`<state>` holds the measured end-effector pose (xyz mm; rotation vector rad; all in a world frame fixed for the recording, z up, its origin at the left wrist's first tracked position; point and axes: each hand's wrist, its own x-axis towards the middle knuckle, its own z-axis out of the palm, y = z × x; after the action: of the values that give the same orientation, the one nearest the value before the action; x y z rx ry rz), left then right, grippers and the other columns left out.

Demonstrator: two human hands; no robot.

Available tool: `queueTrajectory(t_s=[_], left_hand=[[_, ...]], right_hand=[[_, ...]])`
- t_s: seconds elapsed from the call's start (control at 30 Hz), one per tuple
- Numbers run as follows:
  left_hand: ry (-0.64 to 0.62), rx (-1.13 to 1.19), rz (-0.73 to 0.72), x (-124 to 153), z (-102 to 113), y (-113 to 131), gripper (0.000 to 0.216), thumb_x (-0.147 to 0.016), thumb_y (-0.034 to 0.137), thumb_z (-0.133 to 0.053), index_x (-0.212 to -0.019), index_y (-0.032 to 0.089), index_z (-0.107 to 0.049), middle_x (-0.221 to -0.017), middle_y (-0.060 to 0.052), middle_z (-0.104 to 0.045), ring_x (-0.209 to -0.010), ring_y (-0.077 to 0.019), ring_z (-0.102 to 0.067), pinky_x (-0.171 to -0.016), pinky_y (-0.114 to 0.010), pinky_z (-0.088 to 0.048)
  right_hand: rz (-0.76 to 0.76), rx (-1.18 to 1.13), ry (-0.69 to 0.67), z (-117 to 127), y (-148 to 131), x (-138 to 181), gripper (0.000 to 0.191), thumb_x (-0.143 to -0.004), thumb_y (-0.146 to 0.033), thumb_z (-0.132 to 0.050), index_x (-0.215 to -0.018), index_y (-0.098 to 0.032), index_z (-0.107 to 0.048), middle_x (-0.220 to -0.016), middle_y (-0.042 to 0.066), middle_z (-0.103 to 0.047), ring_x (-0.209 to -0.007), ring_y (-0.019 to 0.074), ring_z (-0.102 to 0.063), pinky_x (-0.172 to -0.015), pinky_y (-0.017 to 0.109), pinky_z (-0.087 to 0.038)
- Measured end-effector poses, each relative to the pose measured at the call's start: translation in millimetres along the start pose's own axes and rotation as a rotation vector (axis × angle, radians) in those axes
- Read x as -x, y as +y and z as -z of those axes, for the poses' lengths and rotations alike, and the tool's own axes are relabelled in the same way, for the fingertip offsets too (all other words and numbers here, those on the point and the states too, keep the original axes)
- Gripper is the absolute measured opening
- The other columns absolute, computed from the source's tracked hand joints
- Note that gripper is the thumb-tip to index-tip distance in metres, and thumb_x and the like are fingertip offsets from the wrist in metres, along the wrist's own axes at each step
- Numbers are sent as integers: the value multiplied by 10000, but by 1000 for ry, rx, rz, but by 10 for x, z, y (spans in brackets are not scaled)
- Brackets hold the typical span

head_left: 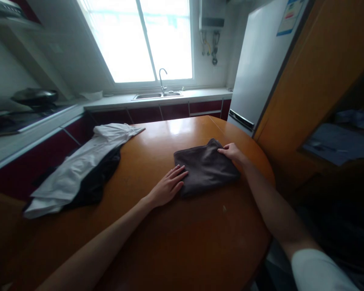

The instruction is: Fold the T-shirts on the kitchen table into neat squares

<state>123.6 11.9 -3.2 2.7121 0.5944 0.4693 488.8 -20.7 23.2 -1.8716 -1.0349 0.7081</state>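
A dark grey-brown garment [204, 169], folded into a rough rectangle, lies on the wooden table [176, 242]. My left hand [167, 186] rests with fingers stretched out, the fingertips on the garment's left edge. At its upper right edge my right hand [231, 152] pinches the cloth between thumb and fingers. The far corner of the fabric bulges up a little near that hand. What kind of garment it is cannot be made out in its folded form.
White clothing [75, 165] and black clothing [94, 182] lie in a loose pile over the table's left side. Beyond the table stand a counter with a sink [148, 96] and a tap [161, 79]. A fridge [257, 60] is at the right, a pan [34, 96] at the left.
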Motion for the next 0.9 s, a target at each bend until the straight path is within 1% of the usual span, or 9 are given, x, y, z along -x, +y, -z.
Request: queueTrajectory(t_s=[0.13,0.23,0.3,0.37,0.47,0.57,0.67,0.77,0.9], left_hand=[[11,-7,-8,-7,-6,-15,507,-1062,445,-338,-1510,259,-488,-1633,-18,-344,-1539,-260,-229,-1264,-484,-223],[11,-8,-23,-12,-18,-36,507,-1061,445,-339,-1507,259,-493,-1631,-19,-350,-1539,-262,-228,-1261,-477,-235],[11,-8,-26,-14,-26,-46,510,-1060,444,-343,-1507,251,-492,-1630,-25,-351,-1537,-265,-231,-1259,-479,-240],[14,-9,-21,-14,-31,-46,508,-1060,441,-343,-1504,247,-495,-1629,-29,-353,-1535,-266,-238,-1257,-487,-241],[11,-12,-21,-13,-25,-35,504,-1063,432,-332,-1500,243,-499,-1629,-34,-353,-1535,-263,-238,-1257,-492,-238],[1,-19,-29,-16,-11,-22,505,-1065,427,-330,-1499,233,-501,-1632,-40,-347,-1539,-260,-226,-1261,-486,-227],[-11,-30,-32,-16,-5,-9,506,-1066,425,-335,-1507,232,-490,-1641,-41,-329,-1544,-258,-208,-1268,-479,-211],[-27,-36,-26,1,-12,4,504,-1065,422,-338,-1511,238,-483,-1643,-38,-326,-1547,-255,-197,-1271,-478,-201],[-25,-21,1,0,12,21,487,-1053,432,-370,-1481,254,-519,-1620,-45,-374,-1535,-267,-239,-1260,-509,-217]], right_hand=[[54,134,42,-15,43,-58,219,-787,-325,-764,-679,-140,-723,-694,75,-731,-611,177,-647,-600,260,-500],[71,360,63,7,46,-39,209,-792,-355,-747,-775,-148,-759,-792,103,-756,-779,231,-702,-721,283,-527],[71,509,102,12,31,-6,258,-816,-358,-719,-944,-141,-771,-963,142,-765,-943,275,-707,-827,315,-529],[99,607,171,-5,-3,35,381,-874,-342,-650,-1175,-118,-718,-1169,187,-718,-1102,303,-666,-936,349,-505],[270,667,219,-88,-85,102,465,-979,-287,-458,-1387,-102,-582,-1397,192,-594,-1291,276,-551,-1093,349,-409],[456,697,92,-230,-144,147,510,-1019,-297,-353,-1485,-141,-488,-1596,120,-402,-1478,240,-330,-1217,381,-248],[384,776,-49,-350,-113,135,592,-1037,-400,-332,-1582,-170,-331,-1693,81,-174,-1559,269,-103,-1249,517,-104],[267,800,-121,-394,-25,81,649,-1042,-471,-293,-1618,-177,-231,-1703,89,-90,-1565,283,-61,-1240,548,-104],[277,792,-112,-401,57,28,671,-1042,-490,-281,-1625,-168,-200,-1702,95,-64,-1565,274,-60,-1243,518,-123]])
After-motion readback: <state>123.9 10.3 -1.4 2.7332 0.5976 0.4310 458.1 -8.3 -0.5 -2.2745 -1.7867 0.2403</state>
